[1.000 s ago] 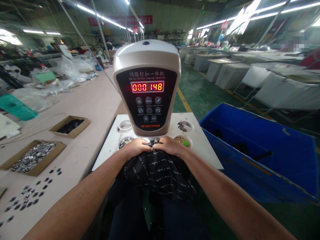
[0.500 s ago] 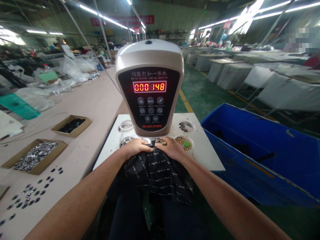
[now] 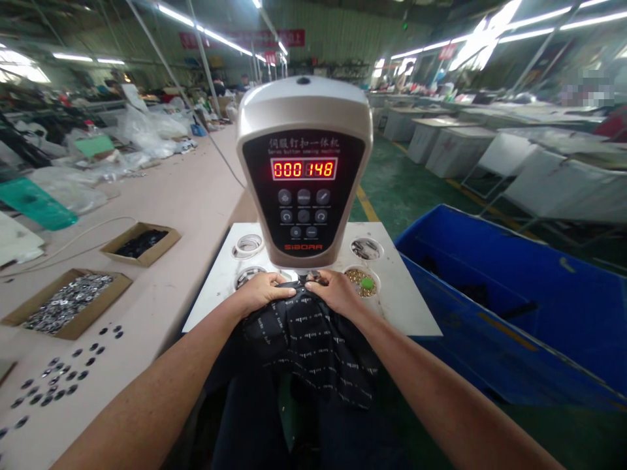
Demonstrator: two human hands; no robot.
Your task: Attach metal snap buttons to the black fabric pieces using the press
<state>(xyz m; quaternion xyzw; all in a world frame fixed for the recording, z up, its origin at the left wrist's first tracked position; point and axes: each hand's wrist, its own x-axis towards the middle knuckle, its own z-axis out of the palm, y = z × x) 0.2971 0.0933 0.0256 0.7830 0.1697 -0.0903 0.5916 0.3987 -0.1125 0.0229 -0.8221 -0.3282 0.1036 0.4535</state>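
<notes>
A black fabric piece with white printed lettering [image 3: 313, 333] hangs from both hands toward my lap. My left hand [image 3: 267, 290] pinches its upper edge, thumb on top. Close beside it, my right hand [image 3: 330, 290] grips the same edge on the other side. Between the thumbs a small shiny spot shows on the cloth. The button machine [image 3: 304, 170] stands right behind, its red display reading 000148; its lower working end is partly hidden by my hands. The white machine table [image 3: 401, 307] surrounds it.
Gold-coloured small parts [image 3: 353, 279] with a green piece fill a round well at right. A blue bin [image 3: 490, 313] stands to the right. On the left bench sit a cardboard box of metal parts [image 3: 68, 303], a box of black pieces [image 3: 142, 245] and loose round parts [image 3: 59, 378].
The fabric's upper edge sits slightly lower and nearer me, off the machine's working end. My thumbs have shifted a little. The machine appears slightly farther right in view; its display is unchanged.
</notes>
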